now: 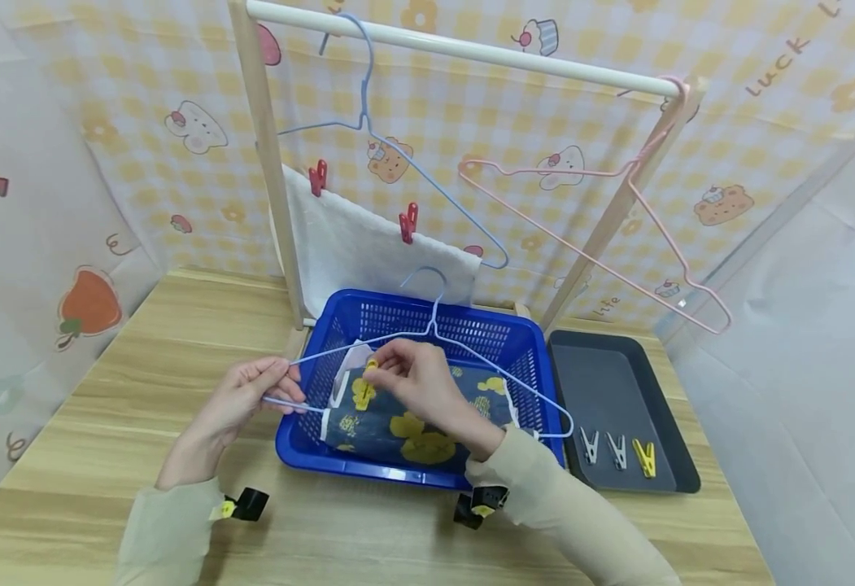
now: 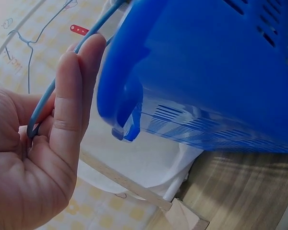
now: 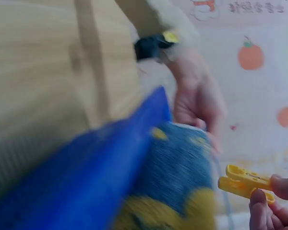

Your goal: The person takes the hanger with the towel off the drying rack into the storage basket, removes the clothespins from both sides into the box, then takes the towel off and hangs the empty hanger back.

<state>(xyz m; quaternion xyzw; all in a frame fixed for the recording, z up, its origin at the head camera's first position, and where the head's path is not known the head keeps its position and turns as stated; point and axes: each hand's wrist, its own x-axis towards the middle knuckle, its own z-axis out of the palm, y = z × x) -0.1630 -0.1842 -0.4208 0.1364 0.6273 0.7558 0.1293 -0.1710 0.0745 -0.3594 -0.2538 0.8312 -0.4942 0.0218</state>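
My left hand (image 1: 251, 392) holds the left end of a light blue hanger (image 1: 496, 369), its fingers around the wire in the left wrist view. Over the hanger's lower bar hangs a dark blue towel (image 1: 427, 419) with yellow patterns and white edges. My right hand (image 1: 430, 391) pinches a yellow clothespin (image 3: 247, 182) between thumb and fingers, above the towel's left part. Whether the pin touches the cloth I cannot tell. Beneath the towel is a blue basket (image 1: 376, 470), with a whitish cloth (image 1: 351, 364) partly showing inside.
A gray tray (image 1: 603, 366) at the right holds two gray clothespins (image 1: 603, 449) and a yellow one (image 1: 644, 458). Behind stands a rack (image 1: 464, 50) with a blue hanger (image 1: 427, 175) and a pink hanger (image 1: 551, 236). Red clothespins (image 1: 408, 222) grip a white towel (image 1: 368, 244).
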